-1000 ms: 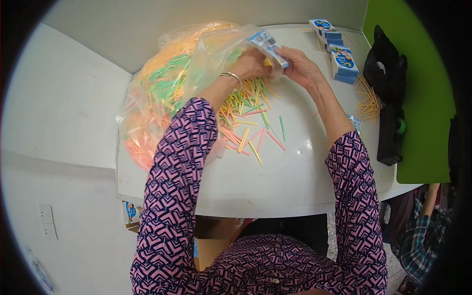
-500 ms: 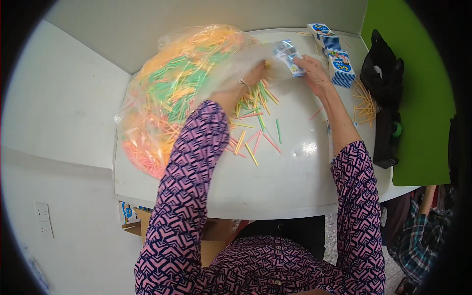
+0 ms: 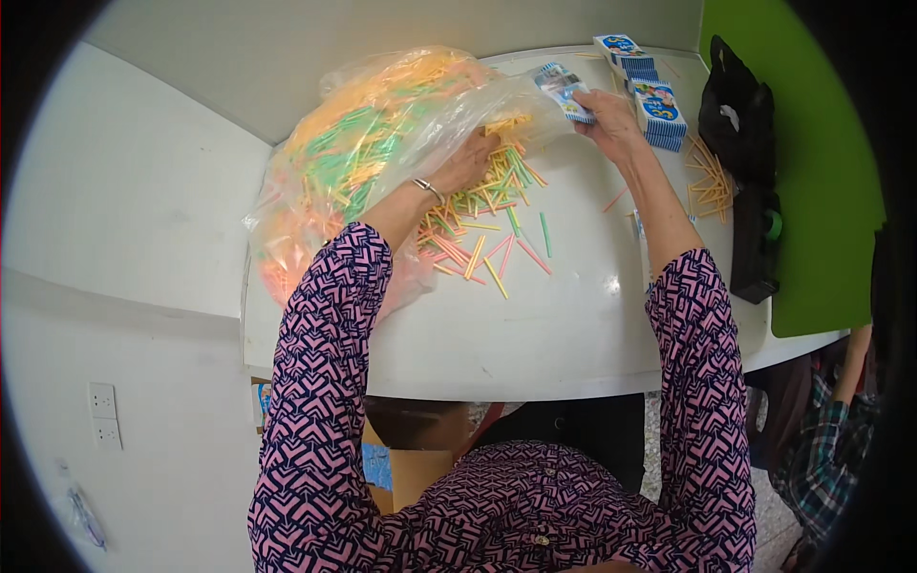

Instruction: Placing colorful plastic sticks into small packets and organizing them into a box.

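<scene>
A large clear plastic bag [image 3: 315,153] full of thin pastel sticks lies on the white table, its mouth facing right. At that mouth my left hand [image 3: 468,160], wearing a bracelet, has its fingers curled on a bunch of yellow sticks [image 3: 508,124]. Loose yellow, green and pink sticks [image 3: 478,250] spill from the bag below it. My right hand [image 3: 609,122] pinches a small blue-and-white packet [image 3: 564,91] right beside the bag's raised plastic edge. Whether those fingers also grip the plastic, I cannot tell.
Stacked blue-and-white packets [image 3: 659,115] stand at the back right, near a pile of yellow sticks [image 3: 709,181]. A black bag [image 3: 740,115] sits by the green partition [image 3: 826,172]. Below the table is an open cardboard box [image 3: 420,473]. Another person's plaid sleeve [image 3: 821,458] shows at lower right.
My left hand has drawn back left and nearer to me, and the yellow sticks by its fingertips now show. My right hand keeps the packet in nearly the same place. The view has shifted slightly.
</scene>
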`<state>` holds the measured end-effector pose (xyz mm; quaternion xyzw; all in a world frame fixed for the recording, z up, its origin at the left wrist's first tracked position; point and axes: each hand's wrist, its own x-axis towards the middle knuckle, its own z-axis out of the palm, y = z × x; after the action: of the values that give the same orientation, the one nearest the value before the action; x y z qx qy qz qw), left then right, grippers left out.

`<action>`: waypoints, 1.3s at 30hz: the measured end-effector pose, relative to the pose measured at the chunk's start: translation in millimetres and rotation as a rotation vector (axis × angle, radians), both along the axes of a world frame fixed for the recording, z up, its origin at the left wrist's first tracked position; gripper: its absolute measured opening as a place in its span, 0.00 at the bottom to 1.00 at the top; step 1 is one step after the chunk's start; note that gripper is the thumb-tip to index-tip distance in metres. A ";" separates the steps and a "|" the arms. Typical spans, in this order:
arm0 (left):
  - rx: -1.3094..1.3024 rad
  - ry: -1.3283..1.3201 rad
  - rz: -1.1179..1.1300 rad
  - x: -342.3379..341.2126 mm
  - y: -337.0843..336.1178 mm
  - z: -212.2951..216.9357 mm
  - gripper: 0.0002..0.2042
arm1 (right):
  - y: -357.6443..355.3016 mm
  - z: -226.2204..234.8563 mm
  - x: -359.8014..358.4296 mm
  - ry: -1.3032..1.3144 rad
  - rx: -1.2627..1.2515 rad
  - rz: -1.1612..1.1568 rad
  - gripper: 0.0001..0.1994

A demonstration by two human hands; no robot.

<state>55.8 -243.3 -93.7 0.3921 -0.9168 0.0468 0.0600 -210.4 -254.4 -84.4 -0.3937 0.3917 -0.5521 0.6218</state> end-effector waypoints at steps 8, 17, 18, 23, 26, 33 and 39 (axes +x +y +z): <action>-0.233 0.019 -0.012 -24.0 52.5 14.0 0.11 | 23.2 13.1 4.4 -0.092 -0.017 -0.065 0.06; -0.204 0.000 0.147 -23.6 90.7 8.0 0.13 | 67.0 69.2 15.8 1.164 -0.376 -0.178 0.11; -0.206 0.004 0.147 -28.7 93.5 13.3 0.13 | 78.4 72.0 18.9 1.126 -0.428 -0.101 0.12; -0.098 -0.032 0.060 -25.7 99.0 32.3 0.24 | 87.8 86.3 61.9 0.523 -0.157 0.466 0.12; -0.205 0.163 -0.030 -30.5 90.9 40.9 0.23 | 64.7 88.3 81.4 0.326 -0.322 0.503 0.11; -0.259 -0.032 0.501 48.2 76.4 57.8 0.16 | 39.6 107.6 146.4 0.267 -0.483 0.531 0.13; -0.291 -0.408 0.401 185.6 71.2 72.9 0.11 | 32.6 95.8 152.9 0.392 -0.497 0.526 0.14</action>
<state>241.4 -172.1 -20.9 0.5348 -0.7979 0.2661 -0.0800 -57.5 -221.8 11.5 -0.7164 0.2437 -0.3665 0.5414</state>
